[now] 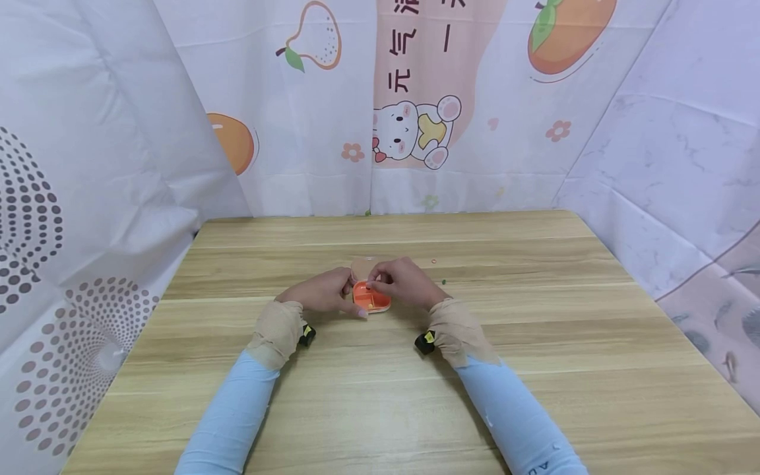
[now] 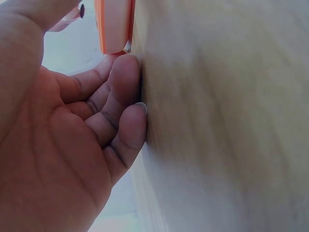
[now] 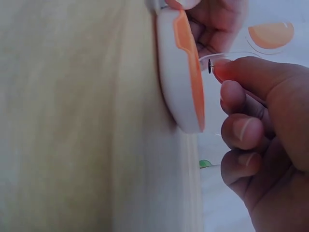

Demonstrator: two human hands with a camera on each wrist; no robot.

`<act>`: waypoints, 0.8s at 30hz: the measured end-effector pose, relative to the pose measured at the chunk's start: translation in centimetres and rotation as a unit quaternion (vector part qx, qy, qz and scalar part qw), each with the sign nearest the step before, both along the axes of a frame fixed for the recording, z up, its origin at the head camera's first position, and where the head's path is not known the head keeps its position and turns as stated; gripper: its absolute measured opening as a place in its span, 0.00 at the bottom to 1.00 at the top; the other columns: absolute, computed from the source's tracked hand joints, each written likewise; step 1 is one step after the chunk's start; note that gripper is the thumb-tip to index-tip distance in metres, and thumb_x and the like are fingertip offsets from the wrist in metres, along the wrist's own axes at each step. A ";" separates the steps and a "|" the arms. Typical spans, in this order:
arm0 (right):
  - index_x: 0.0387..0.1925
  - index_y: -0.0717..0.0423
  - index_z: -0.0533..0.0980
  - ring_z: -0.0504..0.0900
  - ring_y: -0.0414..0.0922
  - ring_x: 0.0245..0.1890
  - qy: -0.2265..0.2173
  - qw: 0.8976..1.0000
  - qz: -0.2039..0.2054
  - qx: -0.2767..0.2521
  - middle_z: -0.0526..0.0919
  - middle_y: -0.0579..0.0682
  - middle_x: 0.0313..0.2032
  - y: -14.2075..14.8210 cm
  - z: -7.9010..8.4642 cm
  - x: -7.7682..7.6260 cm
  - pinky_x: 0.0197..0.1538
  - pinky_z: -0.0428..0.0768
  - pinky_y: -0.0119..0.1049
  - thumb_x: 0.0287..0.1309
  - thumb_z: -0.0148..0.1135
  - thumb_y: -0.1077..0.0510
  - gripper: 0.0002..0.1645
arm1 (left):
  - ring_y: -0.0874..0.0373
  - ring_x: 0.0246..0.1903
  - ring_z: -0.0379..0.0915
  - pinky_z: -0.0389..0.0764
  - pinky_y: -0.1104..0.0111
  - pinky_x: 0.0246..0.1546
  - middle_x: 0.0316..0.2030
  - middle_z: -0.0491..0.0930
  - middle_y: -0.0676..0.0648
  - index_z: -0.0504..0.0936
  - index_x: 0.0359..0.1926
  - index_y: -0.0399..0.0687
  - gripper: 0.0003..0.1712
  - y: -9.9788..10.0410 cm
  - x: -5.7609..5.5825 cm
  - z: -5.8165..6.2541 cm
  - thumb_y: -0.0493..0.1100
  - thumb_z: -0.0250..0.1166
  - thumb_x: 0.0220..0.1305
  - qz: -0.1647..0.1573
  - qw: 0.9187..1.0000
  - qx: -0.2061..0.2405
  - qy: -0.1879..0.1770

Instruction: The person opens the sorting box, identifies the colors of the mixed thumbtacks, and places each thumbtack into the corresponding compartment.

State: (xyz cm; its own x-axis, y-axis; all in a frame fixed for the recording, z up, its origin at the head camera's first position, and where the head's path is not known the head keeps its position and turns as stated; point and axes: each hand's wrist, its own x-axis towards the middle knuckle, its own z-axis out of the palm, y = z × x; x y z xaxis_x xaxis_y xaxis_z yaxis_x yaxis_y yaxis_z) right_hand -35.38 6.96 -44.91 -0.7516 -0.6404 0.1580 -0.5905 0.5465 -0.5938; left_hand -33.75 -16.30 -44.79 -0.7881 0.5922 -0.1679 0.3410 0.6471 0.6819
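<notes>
The orange-and-white divided box [image 3: 175, 77] sits on the bench [image 1: 368, 402], its clear lid [image 1: 363, 262] raised at the box's far side. At the box's left side, the left hand [image 1: 323, 290] holds it, thumb near the front corner, the other fingers curled behind. Just above the box, the right hand [image 1: 405, 282] pinches a small dark disc [image 3: 209, 66] between thumb and forefinger. Inside the box lies a yellowish bit [image 1: 371, 305]; beyond its right side are a green piece [image 1: 444, 282] and a reddish one [image 1: 434, 261].

Orange box [image 1: 381, 303], bits [image 1: 444, 282] on table [image 1: 380, 396]
</notes>
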 end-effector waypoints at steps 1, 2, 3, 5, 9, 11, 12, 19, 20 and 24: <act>0.37 0.50 0.84 0.71 0.36 0.20 0.003 1.000 -0.004 0.004 0.76 0.39 0.19 -0.1 -0.1 0.0 0.27 0.70 0.31 0.68 0.69 0.55 0.04 | 0.57 0.35 0.66 0.70 0.65 0.37 0.36 0.73 0.46 0.72 0.46 0.42 0.33 0.0 -0.1 0.0 0.56 0.82 0.53 0.000 1.000 0.000 0.002; 0.37 0.49 0.84 0.71 0.36 0.20 0.005 1.000 -0.007 0.008 0.75 0.39 0.19 -0.2 -0.2 0.1 0.27 0.70 0.31 0.68 0.69 0.54 0.04 | 0.57 0.34 0.66 0.70 0.65 0.37 0.36 0.72 0.46 0.72 0.46 0.42 0.34 0.0 -0.1 -0.1 0.56 0.82 0.52 0.000 1.000 0.000 0.004; 0.36 0.49 0.84 0.70 0.36 0.20 0.005 1.000 -0.010 0.010 0.75 0.39 0.19 -0.3 -0.2 0.1 0.27 0.69 0.31 0.68 0.69 0.54 0.04 | 0.57 0.34 0.66 0.69 0.65 0.36 0.35 0.72 0.46 0.72 0.45 0.42 0.34 -0.1 -0.2 -0.1 0.56 0.82 0.52 -0.001 1.000 0.000 0.005; 0.36 0.49 0.84 0.70 0.35 0.20 0.007 1.000 -0.012 0.012 0.75 0.39 0.19 -0.4 -0.2 0.2 0.26 0.69 0.31 0.68 0.69 0.54 0.04 | 0.57 0.34 0.66 0.69 0.65 0.36 0.35 0.72 0.47 0.72 0.44 0.42 0.34 -0.1 -0.3 -0.2 0.57 0.82 0.52 -0.002 1.000 -0.002 0.007; 0.37 0.50 0.85 0.68 0.35 0.19 0.006 1.000 -0.005 0.014 0.74 0.40 0.18 -0.6 -0.1 0.4 0.26 0.67 0.31 0.68 0.69 0.55 0.04 | 0.56 0.34 0.66 0.69 0.65 0.37 0.35 0.71 0.46 0.72 0.45 0.42 0.34 -0.1 -0.2 -0.2 0.57 0.82 0.53 -0.001 1.000 -0.007 0.007; 0.38 0.50 0.85 0.67 0.35 0.19 0.005 1.000 0.000 0.017 0.73 0.39 0.18 -0.7 -0.2 0.5 0.26 0.67 0.30 0.68 0.69 0.55 0.04 | 0.56 0.34 0.66 0.69 0.64 0.37 0.35 0.71 0.46 0.72 0.45 0.42 0.33 -0.1 -0.1 -0.2 0.57 0.81 0.53 -0.002 1.000 -0.006 0.005; 0.38 0.50 0.85 0.67 0.35 0.19 0.004 1.000 0.002 0.020 0.73 0.39 0.18 -0.7 -0.2 0.5 0.26 0.67 0.30 0.68 0.69 0.55 0.04 | 0.56 0.34 0.65 0.69 0.64 0.37 0.35 0.72 0.46 0.72 0.45 0.42 0.33 -0.1 -0.1 -0.1 0.57 0.81 0.53 -0.002 1.000 -0.004 0.003; 0.39 0.50 0.84 0.69 0.35 0.20 -0.004 0.999 -0.002 0.031 0.76 0.39 0.19 -0.6 -0.5 0.2 0.27 0.69 0.31 0.69 0.67 0.55 0.03 | 0.56 0.34 0.66 0.69 0.64 0.36 0.36 0.73 0.45 0.73 0.47 0.42 0.34 -0.1 0.0 0.0 0.57 0.81 0.53 0.002 1.000 -0.003 -0.003; 0.39 0.49 0.84 0.70 0.36 0.20 -0.009 0.999 -0.002 0.032 0.77 0.39 0.20 -0.6 -0.5 0.2 0.27 0.69 0.31 0.69 0.67 0.55 0.03 | 0.55 0.34 0.66 0.69 0.64 0.36 0.36 0.73 0.45 0.73 0.47 0.42 0.34 -0.1 0.0 0.0 0.57 0.81 0.53 0.002 1.000 -0.003 -0.003; 0.39 0.49 0.84 0.72 0.37 0.22 -0.028 0.999 0.000 0.026 0.79 0.40 0.22 -0.3 -0.4 0.1 0.30 0.72 0.32 0.70 0.67 0.55 0.03 | 0.55 0.34 0.66 0.69 0.65 0.36 0.36 0.72 0.45 0.73 0.46 0.43 0.34 -0.1 0.0 0.0 0.57 0.82 0.52 -0.002 1.000 0.000 0.000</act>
